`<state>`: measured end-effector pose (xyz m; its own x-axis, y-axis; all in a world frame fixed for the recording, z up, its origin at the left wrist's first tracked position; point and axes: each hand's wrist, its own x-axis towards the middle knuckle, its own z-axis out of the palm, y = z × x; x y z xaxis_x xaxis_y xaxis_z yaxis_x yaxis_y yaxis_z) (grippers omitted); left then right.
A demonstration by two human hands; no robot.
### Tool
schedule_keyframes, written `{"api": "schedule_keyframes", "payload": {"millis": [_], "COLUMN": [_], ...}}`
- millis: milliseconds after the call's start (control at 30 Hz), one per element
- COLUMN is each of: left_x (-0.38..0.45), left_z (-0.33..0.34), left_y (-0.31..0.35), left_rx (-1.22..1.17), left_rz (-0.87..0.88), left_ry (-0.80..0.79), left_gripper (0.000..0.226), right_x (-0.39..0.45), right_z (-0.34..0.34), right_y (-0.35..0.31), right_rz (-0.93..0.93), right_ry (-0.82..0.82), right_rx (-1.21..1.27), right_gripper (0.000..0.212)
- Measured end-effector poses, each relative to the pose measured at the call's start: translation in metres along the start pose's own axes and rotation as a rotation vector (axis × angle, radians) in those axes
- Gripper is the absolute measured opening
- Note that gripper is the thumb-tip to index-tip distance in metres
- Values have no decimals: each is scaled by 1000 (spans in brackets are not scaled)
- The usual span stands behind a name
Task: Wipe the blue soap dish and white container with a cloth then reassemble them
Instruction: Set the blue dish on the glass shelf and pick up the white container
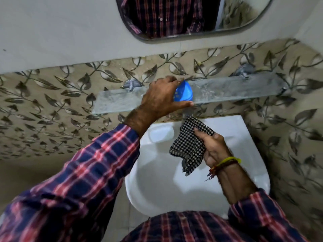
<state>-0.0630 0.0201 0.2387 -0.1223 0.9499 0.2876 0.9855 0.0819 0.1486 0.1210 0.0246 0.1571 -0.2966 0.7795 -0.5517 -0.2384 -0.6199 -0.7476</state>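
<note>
My left hand (161, 97) is wrapped around the blue soap dish (184, 93) on the glass shelf (227, 89), fingers over its top and thumb under its front edge. Small holes show in the dish's blue surface. The white container is hidden or out of sight; I cannot tell which. My right hand (215, 148) grips a black-and-white checked cloth (189, 145) over the sink, below and to the right of the dish. The cloth hangs down loosely from my fingers.
A white washbasin (157, 180) sits below the shelf, close to my body. Leaf-patterned tiles (52, 110) cover the wall behind. A mirror (174, 20) hangs above. Two metal brackets (130, 84) hold the shelf. The shelf's right half looks dusty and bare.
</note>
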Motion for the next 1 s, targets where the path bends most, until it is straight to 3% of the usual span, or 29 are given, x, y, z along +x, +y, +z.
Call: {"api": "schedule_keyframes", "payload": {"millis": [100, 433, 533, 600, 667, 733, 800, 900, 1000], "left_x": [15, 12, -8, -33, -69, -105, -132, -142, -127], "left_z": [11, 17, 16, 29, 54, 83, 111, 144, 160], "left_y": [-10, -18, -11, -8, -12, -28, -52, -87, -107], "left_rx": [81, 32, 49, -42, -126, -245, -389, -461, -479], "left_rz": [44, 106, 160, 276, 320, 195, -83, -447, -511], "left_ry": [-69, 10, 240, 457, 556, 501, 346, 2, -246], "left_gripper": [91, 103, 99, 83, 60, 43, 45, 88, 120], "right_x": [0, -5, -5, -5, -5, -3, -3, -2, -3], "right_z": [-7, 0, 1, -1, -6, -15, -24, -37, -42], "right_y": [6, 9, 10, 13, 17, 22, 27, 36, 42], "right_rz": [15, 32, 38, 38, 35, 45, 63, 82, 89], "right_ry": [12, 1, 0, -10, -16, 13, 63, 131, 140], "right_rx": [-6, 31, 19, 13, 16, 28, 35, 46, 37], "right_gripper": [30, 33, 33, 32, 32, 32, 32, 30, 32]}}
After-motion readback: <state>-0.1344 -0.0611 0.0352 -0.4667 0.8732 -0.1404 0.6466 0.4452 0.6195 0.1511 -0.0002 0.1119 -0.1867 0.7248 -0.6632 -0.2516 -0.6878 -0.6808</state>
